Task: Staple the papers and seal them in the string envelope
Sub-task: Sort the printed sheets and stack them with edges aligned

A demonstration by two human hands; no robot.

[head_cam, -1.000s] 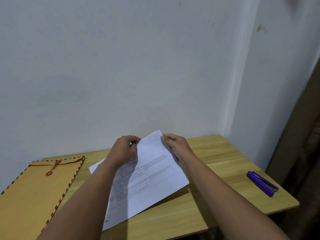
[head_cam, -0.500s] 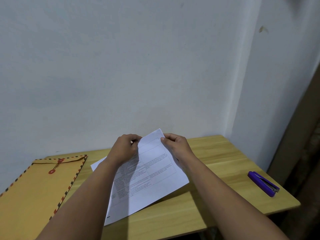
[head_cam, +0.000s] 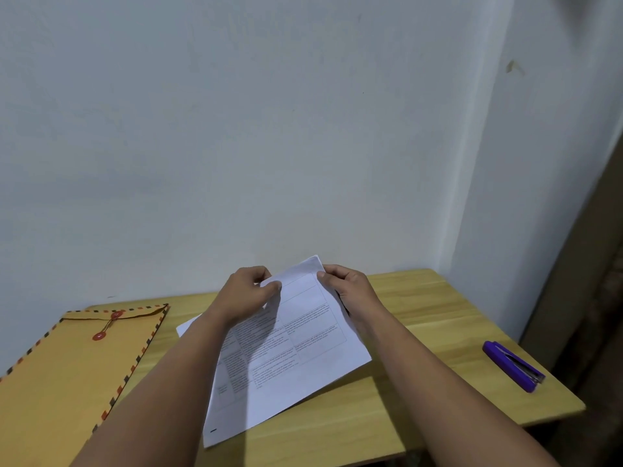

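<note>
At the far left of the wooden table [head_cam: 421, 305] lies the string envelope [head_cam: 67, 372], a tan one with a striped border of red, dark and pale dashes. It lies flat, its flap at the far end near the wall, with two red discs [head_cam: 107, 325] joined by a thin string down the flap. Its near end runs out of view at the bottom left.

Just right of the envelope, the person's left forearm reaches in from the bottom edge. The left hand [head_cam: 244, 294] grips the far left part of the papers [head_cam: 296, 358], its fingers [head_cam: 259, 273] curled behind the top edge and the thumb pressed on the front. The papers are white sheets printed with a table of small text, too small to read. Their far end is lifted off the table and bowed between the two hands, while the near end rests low toward the table's front edge. One corner of a sheet sticks out to the left behind the left wrist.

The right hand [head_cam: 347, 284] holds the far right edge of the papers, thumb on top, fingers wrapped behind.

Well apart to the right, near the table's right edge, a purple stapler [head_cam: 514, 365] lies on its own, touched by neither hand.

Behind everything stands a plain pale wall [head_cam: 269, 129].
</note>
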